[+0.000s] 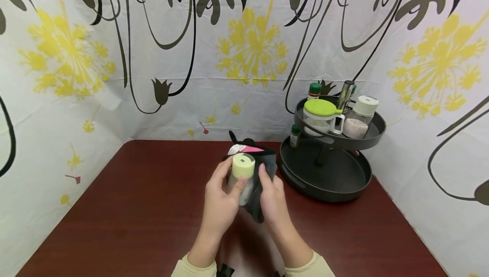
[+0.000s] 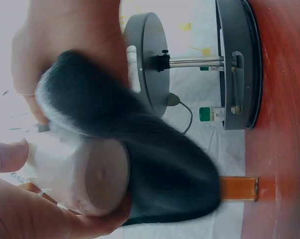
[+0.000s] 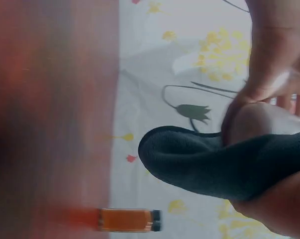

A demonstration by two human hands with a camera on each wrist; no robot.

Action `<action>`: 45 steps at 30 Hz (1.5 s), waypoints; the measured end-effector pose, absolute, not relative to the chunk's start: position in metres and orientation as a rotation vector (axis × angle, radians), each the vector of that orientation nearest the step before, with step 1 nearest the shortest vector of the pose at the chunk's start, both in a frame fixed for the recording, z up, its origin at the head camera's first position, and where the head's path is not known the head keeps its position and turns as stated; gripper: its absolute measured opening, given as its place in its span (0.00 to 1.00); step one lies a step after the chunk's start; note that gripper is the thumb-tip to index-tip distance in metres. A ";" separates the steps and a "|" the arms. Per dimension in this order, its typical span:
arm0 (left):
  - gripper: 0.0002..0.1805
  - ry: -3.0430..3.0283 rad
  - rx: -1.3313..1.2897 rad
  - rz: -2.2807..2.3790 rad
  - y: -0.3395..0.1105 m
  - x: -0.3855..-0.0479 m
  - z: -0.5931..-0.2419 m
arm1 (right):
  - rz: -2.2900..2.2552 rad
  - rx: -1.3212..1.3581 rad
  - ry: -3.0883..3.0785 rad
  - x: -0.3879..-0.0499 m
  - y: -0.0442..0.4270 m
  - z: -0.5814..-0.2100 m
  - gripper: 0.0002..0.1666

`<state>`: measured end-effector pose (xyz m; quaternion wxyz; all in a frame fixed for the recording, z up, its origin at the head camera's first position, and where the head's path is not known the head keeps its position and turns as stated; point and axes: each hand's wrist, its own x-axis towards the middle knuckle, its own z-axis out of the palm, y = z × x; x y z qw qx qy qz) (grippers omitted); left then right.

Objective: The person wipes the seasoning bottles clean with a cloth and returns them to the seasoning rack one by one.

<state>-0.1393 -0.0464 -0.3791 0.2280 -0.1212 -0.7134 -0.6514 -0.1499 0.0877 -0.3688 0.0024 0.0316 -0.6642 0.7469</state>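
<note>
In the head view, my left hand (image 1: 221,200) grips a shaker jar (image 1: 243,167) with a pale yellow lid, raised above the table and slightly tilted. A dark grey cloth (image 1: 269,165) lies against the jar's right side, held there by my right hand (image 1: 273,202). From the left wrist, the jar's round base (image 2: 108,174) faces the camera and the cloth (image 2: 169,174) hangs beside it, blurred. The right wrist view has the cloth (image 3: 199,167) folded along the jar, whose lid is hidden there.
A two-tier dark turntable (image 1: 324,175) stands at the back right. Its upper tier carries a green-lidded jar (image 1: 320,113) and a white-lidded shaker (image 1: 360,118). An orange-brown bottle (image 3: 125,220) stands on the table. Behind the cloth is a pink, white and black item (image 1: 244,148), partly hidden.
</note>
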 end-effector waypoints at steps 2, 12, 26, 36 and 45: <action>0.30 -1.976 -0.336 -1.776 -0.045 -0.139 -0.381 | 2.313 0.140 -2.034 -0.149 0.088 -0.361 0.35; 0.29 -1.932 -0.305 -1.742 -0.047 -0.139 -0.382 | 2.233 0.225 -2.019 -0.146 0.079 -0.367 0.35; 0.30 -1.962 -0.285 -1.772 -0.048 -0.141 -0.385 | 2.415 0.065 -2.106 -0.157 0.085 -0.383 0.38; 0.28 -1.986 -0.272 -1.758 -0.048 -0.141 -0.389 | 2.279 0.207 -1.969 -0.143 0.080 -0.358 0.37; 0.30 -1.931 -0.259 -1.787 -0.053 -0.140 -0.389 | 2.310 0.126 -2.136 -0.147 0.076 -0.393 0.39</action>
